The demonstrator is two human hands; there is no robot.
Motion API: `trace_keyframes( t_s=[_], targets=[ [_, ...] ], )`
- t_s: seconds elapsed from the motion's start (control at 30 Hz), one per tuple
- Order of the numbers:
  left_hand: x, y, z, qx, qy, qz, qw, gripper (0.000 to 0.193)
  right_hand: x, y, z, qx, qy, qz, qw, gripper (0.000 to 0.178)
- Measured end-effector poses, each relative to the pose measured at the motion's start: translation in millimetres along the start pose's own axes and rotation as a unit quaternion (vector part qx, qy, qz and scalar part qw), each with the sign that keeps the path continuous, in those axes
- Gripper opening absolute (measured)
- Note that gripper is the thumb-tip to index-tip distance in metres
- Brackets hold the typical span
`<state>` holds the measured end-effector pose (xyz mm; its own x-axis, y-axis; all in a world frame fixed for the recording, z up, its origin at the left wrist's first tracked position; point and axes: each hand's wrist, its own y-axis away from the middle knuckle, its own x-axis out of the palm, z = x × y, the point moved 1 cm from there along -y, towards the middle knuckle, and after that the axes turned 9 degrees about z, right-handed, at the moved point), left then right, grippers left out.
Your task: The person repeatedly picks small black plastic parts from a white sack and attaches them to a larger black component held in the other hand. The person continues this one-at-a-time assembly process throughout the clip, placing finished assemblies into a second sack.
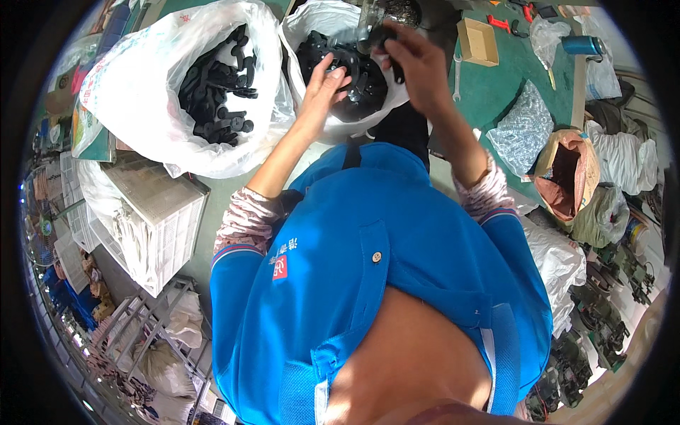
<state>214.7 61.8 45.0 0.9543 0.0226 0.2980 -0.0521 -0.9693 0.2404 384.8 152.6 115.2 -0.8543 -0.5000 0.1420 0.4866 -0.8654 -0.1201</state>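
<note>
My right hand (419,65) is closed around a small black plastic part (383,38) with a rounded end, above the far right rim of a white plastic-lined container (289,34). Just left of it, my left hand (326,88) hovers over the same container, its fingers apart and nothing visible in them. Loose black plastic parts (365,88) fill the container below both hands. To the left, a large white plastic bag (145,74) gapes, holding many black parts with round ends and narrow stems (214,88). A blur near my right fingertips hides some detail.
A jar-like container of small pieces (402,13) stands beyond my right hand. On the green table (489,88) lie a cardboard box (478,42), a wrench (457,78) and bubble wrap (523,127). A brown sack (567,173) sits at right, a white crate (166,227) at left.
</note>
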Motion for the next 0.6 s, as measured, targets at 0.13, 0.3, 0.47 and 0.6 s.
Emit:
trace_keyframes(
  t_s=[0.13, 0.3, 0.47, 0.6],
  targets=[
    [-21.8, 5.4, 1.7, -0.016, -0.002, -0.047, 0.999, 0.056, 0.7, -54.5, 49.6, 0.034, 0.068, 0.024, 0.997, 0.022],
    [-45.4, 3.3, 0.7, 0.003, -0.058, -0.112, 0.992, 0.049, -6.5, -80.2, 35.0, 0.153, -0.027, 0.056, 0.986, 0.029],
    [-162.5, -2.0, 13.0, 0.047, -0.338, -0.228, 0.912, 0.069, -21.3, -40.1, 1.8, 0.142, 0.038, 0.066, 0.987, 0.045],
    [-208.6, 21.6, -13.6, -0.114, -0.606, -0.205, 0.76, 0.105, -19.7, -18.8, 3.4, 0.171, 0.006, 0.047, 0.984, 0.041]
  ],
)
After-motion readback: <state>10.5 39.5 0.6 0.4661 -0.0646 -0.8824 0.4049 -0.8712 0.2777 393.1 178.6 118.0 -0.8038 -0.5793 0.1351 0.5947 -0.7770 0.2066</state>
